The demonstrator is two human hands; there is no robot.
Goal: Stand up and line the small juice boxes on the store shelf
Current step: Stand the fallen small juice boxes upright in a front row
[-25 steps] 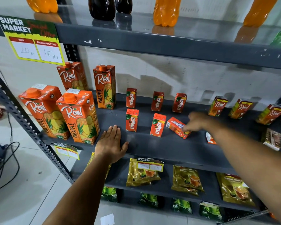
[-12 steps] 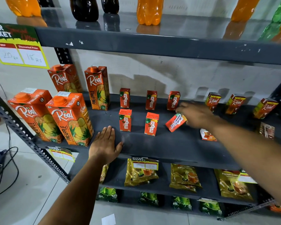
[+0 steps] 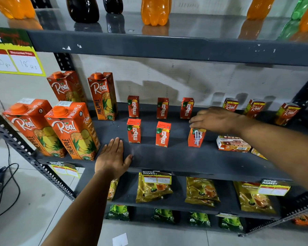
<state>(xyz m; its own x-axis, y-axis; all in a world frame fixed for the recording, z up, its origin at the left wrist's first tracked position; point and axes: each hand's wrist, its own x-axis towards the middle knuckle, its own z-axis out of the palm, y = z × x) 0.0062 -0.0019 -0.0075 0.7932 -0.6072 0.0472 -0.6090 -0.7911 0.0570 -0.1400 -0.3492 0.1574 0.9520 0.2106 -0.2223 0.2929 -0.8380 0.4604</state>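
Note:
Small orange Maaza juice boxes stand on the dark grey shelf [image 3: 176,157]: three in a back row [image 3: 162,108] and two upright in a front row [image 3: 134,130]. A third front box [image 3: 196,138] stands upright with its straw side facing me; my right hand [image 3: 215,119] rests on its top, fingers curled over it. My left hand [image 3: 112,157] lies flat and open on the shelf's front edge. Another small box [image 3: 232,143] lies on its side to the right. Three small Real boxes [image 3: 255,108] stand at the back right.
Several large Real pineapple cartons [image 3: 73,130] fill the shelf's left end. Soft-drink bottles [image 3: 155,11] stand on the shelf above. Gold tea packets [image 3: 153,188] and green packets sit on lower shelves. A price sign [image 3: 14,55] hangs top left. Cables lie on the floor at left.
My right hand lifted the lying Maaza box, tilted it up and set it upright in the front row. My left hand stayed flat on the shelf edge.

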